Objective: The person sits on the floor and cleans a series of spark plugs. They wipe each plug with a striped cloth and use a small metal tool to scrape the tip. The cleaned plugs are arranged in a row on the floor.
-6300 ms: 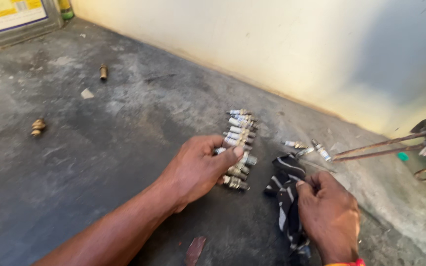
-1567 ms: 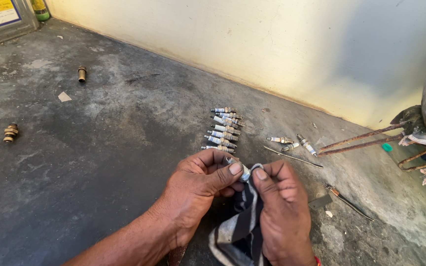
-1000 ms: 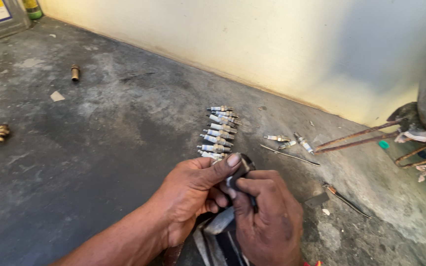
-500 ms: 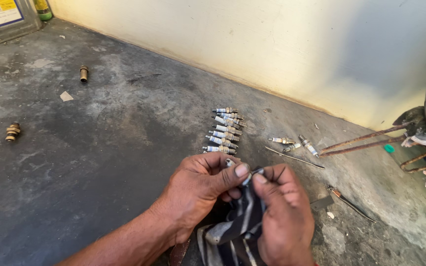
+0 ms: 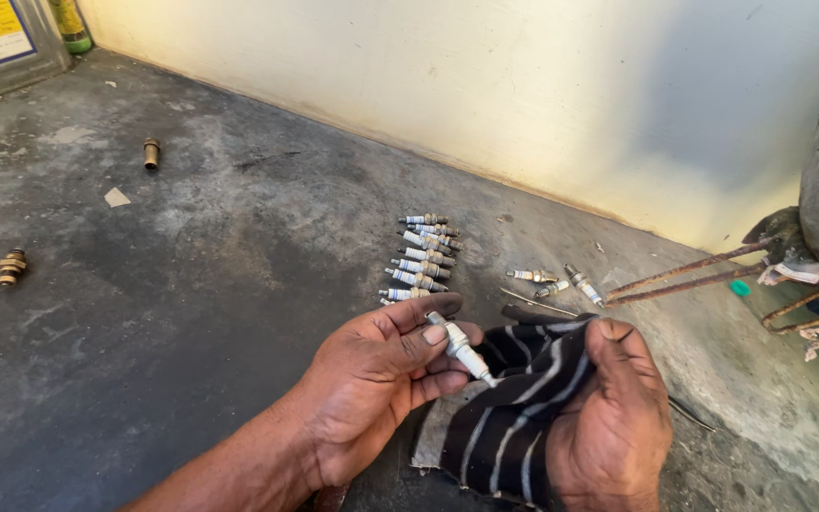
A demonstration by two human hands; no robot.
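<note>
While the left hand (image 5: 372, 379) pinches one spark plug (image 5: 460, 348) above the floor, fingers clamped on it, the right hand (image 5: 609, 427) grips a striped rag (image 5: 514, 408) beside it, apparently mid-wipe near the laid-out row of plugs (image 5: 422, 258).

Two bare hands and one bare forearm show, with no gloves, rings, watch or bracelet on them. The left hand (image 5: 372, 389) is broad, its fingers (image 5: 419, 315) thick with short, pale nails, the thumbnail the plainest of them. Back from those fingers the wrist and forearm run uncovered to the picture's lower edge, with no sleeve in sight. The right hand (image 5: 609, 431) shows its back and knuckles, and a short nail on the thumb; its wrist is cut off by the edge.
</note>
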